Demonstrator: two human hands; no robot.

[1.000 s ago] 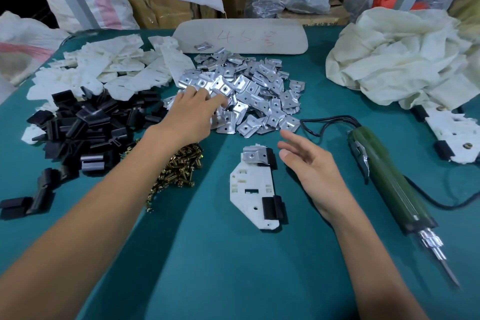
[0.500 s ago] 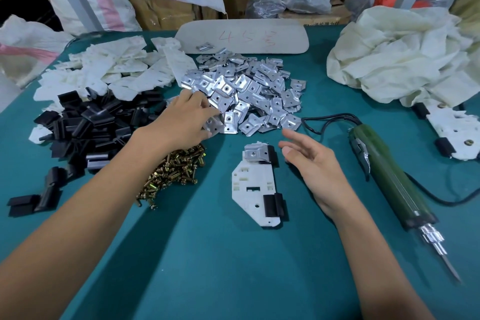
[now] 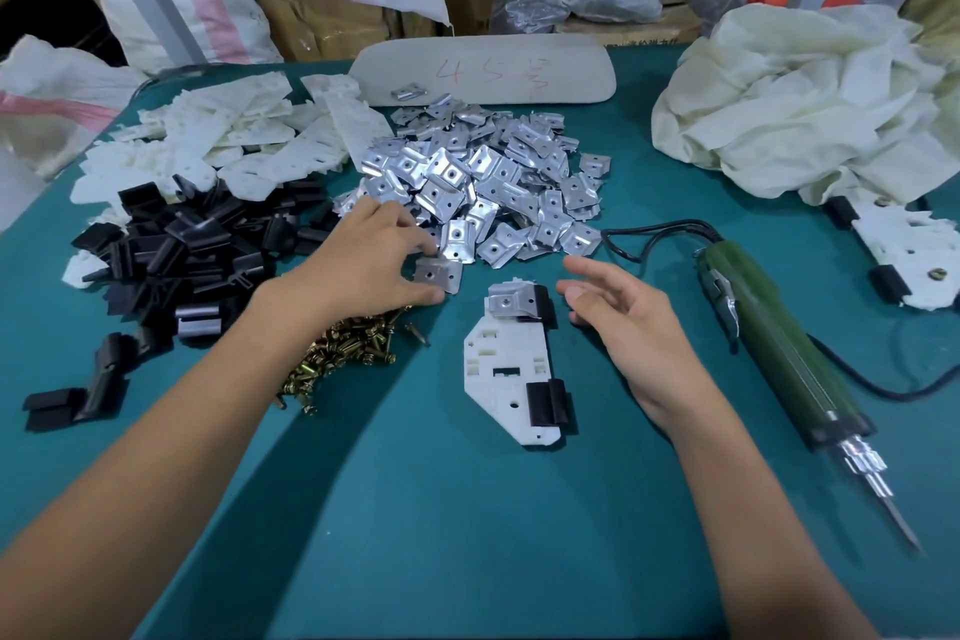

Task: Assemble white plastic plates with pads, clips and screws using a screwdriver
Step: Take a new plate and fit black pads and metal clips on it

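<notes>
A white plastic plate (image 3: 498,374) lies at the table's centre, with a metal clip (image 3: 511,303) over a black pad at its top end and a second black pad (image 3: 546,401) low on its right edge. My left hand (image 3: 371,257) pinches a single metal clip (image 3: 439,274) at the near edge of the clip pile (image 3: 488,190). Fingers relaxed and apart, my right hand (image 3: 631,322) hovers just right of the plate and holds nothing. The green electric screwdriver (image 3: 774,343) lies on the table right of that hand.
Brass screws (image 3: 345,353) lie heaped under my left wrist. Black pads (image 3: 176,250) are piled at the left, with white plates (image 3: 218,135) behind them. A finished plate (image 3: 914,250) sits at the right edge below a crumpled cloth (image 3: 800,104). The screwdriver's cord (image 3: 660,234) loops behind it.
My left hand has drawn back from the clip pile toward the plate with one clip pinched in it. My right hand has stayed beside the plate.
</notes>
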